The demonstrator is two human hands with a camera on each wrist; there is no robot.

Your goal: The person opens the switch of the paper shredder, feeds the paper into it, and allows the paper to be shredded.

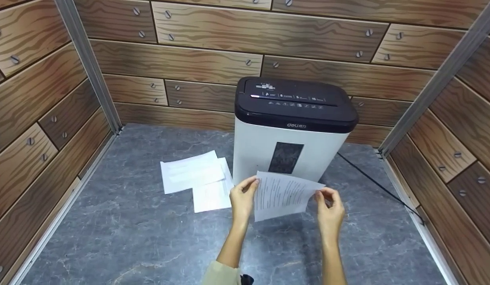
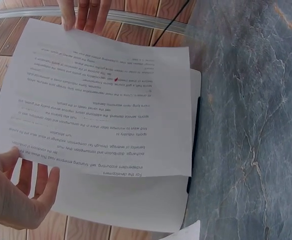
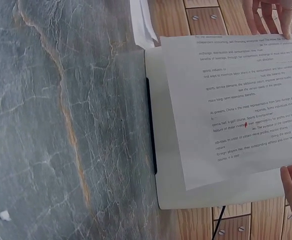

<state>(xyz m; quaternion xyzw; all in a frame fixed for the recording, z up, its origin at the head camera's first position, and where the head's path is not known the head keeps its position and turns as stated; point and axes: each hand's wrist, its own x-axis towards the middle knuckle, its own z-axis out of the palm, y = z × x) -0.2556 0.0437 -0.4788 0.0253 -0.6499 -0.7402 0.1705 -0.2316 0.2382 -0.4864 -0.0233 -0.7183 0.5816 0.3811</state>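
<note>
Both hands hold up one sheet of printed paper (image 1: 284,196) in front of a paper shredder (image 1: 292,146). My left hand (image 1: 243,198) pinches its left edge near the top corner, thumb and fingers on either side. At the opposite edge my right hand (image 1: 330,209) pinches the upper right corner. Lines of text and a small red mark show on the sheet in the left wrist view, where the left hand (image 2: 20,187) grips one edge. The shredder has a white bin and a black top with a long feed slot (image 1: 296,100).
Several white papers (image 1: 189,174) lie overlapping on the grey marbled surface (image 1: 149,237), left of the shredder. A black cord (image 1: 379,186) runs from behind the shredder to the right. Wood-patterned walls (image 1: 205,59) enclose the back and sides.
</note>
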